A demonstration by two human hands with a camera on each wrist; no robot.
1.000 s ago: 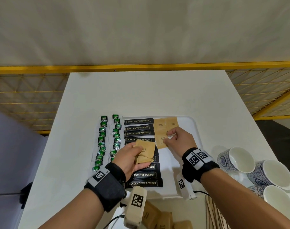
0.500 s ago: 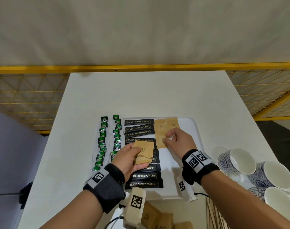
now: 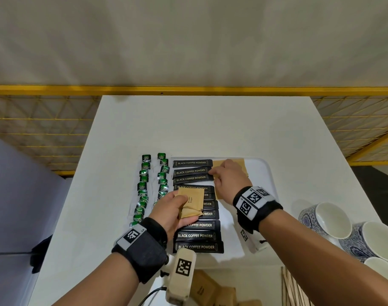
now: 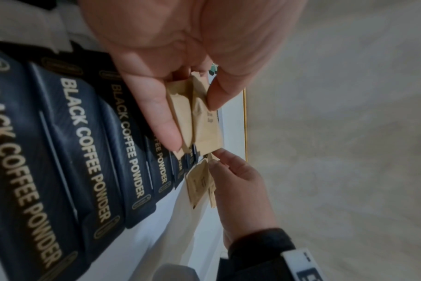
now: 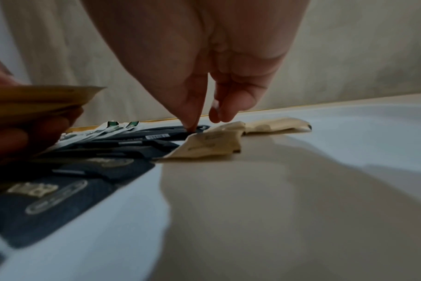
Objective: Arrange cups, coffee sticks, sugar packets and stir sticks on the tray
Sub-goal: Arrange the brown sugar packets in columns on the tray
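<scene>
Farthest left on the white table (image 3: 210, 124) you have two columns of small green packets (image 3: 152, 184), lying on the tabletop just outside the tray's left edge. Beside them, a column of black coffee sticks (image 3: 196, 235) marked BLACK COFFEE POWDER runs down the left part of the white tray (image 3: 260, 173), each stick lying crosswise and close against the next.

Your left hand (image 3: 172, 214) hovers over the middle of that column, thumb and fingers pinching a small bundle of brown sugar packets (image 3: 192, 202); the left wrist view shows the thumb pressed on top of the bundle and the fingers under it.

To the right, your right hand (image 3: 229, 180) is down at the far end of the tray with its fingers loosely extended and nothing held. One fingertip (image 5: 191, 127) touches the end of a black stick, right where it meets the placed sugar packets (image 5: 216, 144) lying flat on the tray floor.

Well to the right, off the tray, three blue-patterned cups (image 3: 326, 219) lie clustered on the table. Near the table's front edge sit a bundle of wooden stir sticks (image 3: 293, 288) and more brown packets (image 3: 210, 288)
</scene>
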